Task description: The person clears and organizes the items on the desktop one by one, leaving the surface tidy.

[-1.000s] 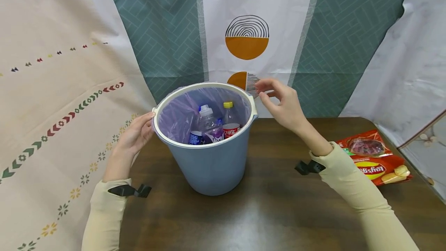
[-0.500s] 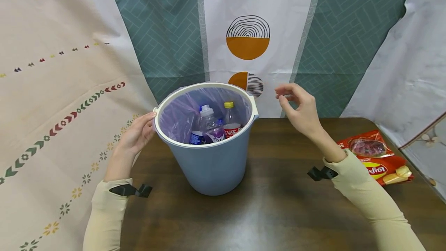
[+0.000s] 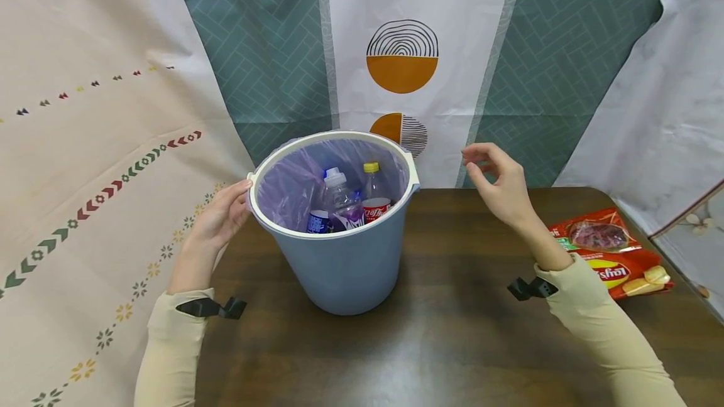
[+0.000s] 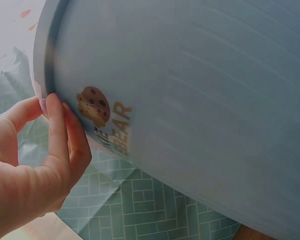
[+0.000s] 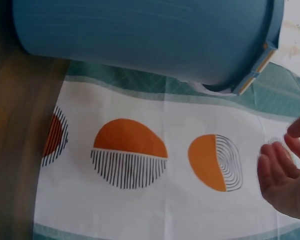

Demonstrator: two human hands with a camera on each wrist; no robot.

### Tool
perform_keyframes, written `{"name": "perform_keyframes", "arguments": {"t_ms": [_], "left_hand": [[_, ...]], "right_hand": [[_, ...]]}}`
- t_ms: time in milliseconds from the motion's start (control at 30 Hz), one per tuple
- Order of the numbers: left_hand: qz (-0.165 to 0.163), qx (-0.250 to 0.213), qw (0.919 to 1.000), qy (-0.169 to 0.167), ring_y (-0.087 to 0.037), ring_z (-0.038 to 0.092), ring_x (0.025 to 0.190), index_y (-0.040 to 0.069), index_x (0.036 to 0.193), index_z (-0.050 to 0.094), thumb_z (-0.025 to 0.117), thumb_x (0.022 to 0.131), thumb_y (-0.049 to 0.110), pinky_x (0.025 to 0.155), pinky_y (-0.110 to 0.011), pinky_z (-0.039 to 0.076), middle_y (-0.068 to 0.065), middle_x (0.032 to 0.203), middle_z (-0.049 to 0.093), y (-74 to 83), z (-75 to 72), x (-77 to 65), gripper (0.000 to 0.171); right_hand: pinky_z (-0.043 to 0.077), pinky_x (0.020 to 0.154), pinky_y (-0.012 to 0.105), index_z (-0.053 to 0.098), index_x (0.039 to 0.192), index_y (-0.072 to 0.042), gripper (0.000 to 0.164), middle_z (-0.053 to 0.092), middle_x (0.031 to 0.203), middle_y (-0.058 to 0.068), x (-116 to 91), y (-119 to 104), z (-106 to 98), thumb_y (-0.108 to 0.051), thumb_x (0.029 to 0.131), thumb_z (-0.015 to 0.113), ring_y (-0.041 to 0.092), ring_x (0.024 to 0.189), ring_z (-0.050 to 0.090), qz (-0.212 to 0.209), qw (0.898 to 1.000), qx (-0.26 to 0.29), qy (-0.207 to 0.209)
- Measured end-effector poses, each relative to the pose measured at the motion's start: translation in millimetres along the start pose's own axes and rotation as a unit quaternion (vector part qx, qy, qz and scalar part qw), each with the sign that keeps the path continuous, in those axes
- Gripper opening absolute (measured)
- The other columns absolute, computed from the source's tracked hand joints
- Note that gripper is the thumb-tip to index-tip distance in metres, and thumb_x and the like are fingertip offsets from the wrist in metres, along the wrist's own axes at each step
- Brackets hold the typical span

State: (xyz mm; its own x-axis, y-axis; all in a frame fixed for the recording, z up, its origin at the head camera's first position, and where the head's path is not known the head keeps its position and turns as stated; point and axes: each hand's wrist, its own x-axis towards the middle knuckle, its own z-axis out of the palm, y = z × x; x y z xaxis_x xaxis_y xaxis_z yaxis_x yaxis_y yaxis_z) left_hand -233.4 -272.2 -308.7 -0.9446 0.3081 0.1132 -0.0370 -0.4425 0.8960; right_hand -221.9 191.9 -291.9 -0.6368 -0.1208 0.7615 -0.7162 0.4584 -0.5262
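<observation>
A blue trash can [image 3: 345, 275] with a white rim ring stands on the table, lined with a thin purple bag [image 3: 285, 196]. At its left edge my left hand [image 3: 223, 215] pinches the rim between thumb and fingers; the left wrist view shows the fingertips on the rim [image 4: 44, 60]. Inside lie a clear bottle with a white cap [image 3: 339, 196], a yellow-capped cola bottle [image 3: 373, 190] and a blue-labelled item [image 3: 318, 222]. My right hand [image 3: 500, 187] hovers right of the can, apart from it, fingers loosely bent and holding nothing.
On the right side of the table [image 3: 452, 344] lie a red Lay's chip bag [image 3: 622, 272] and a red snack packet [image 3: 599, 234] behind it. Patterned cloth [image 3: 401, 99] hangs close behind the table, and a cream cloth [image 3: 102, 162] hangs at the left.
My right hand has moved away from the can's right rim, to the right and slightly lower. The left hand and the trash can stay in place.
</observation>
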Motion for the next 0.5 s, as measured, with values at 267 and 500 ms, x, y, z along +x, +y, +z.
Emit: {"name": "perform_keyframes", "arguments": {"t_ms": [267, 500], "left_hand": [[0.001, -0.003, 1.0, -0.004, -0.007, 0.064, 0.068, 0.004, 0.099, 0.064, 0.039, 0.097, 0.006, 0.061, -0.012, 0.055, -0.002, 0.084, 0.066, -0.3, -0.6, -0.6, 0.025], [-0.004, -0.001, 1.0, -0.001, -0.006, 0.064, 0.07, 0.005, 0.1, 0.064, 0.041, 0.097, 0.007, 0.062, -0.013, 0.056, -0.001, 0.085, 0.066, -0.6, -0.6, -0.3, 0.024]], "right_hand": [[0.048, 0.078, 0.011, 0.056, 0.117, -0.009, 0.031, 0.06, 0.112, 0.005, -11, 29, -2, -0.006, 0.087, 0.059, 0.014, 0.1, 0.055, 0.012, 0.994, -0.07, -0.08], [0.046, 0.078, 0.01, 0.053, 0.121, -0.01, 0.032, 0.055, 0.119, 0.007, -20, 39, -17, -0.018, 0.09, 0.056, 0.018, 0.108, 0.053, 0.065, 0.983, -0.103, -0.136]]}}
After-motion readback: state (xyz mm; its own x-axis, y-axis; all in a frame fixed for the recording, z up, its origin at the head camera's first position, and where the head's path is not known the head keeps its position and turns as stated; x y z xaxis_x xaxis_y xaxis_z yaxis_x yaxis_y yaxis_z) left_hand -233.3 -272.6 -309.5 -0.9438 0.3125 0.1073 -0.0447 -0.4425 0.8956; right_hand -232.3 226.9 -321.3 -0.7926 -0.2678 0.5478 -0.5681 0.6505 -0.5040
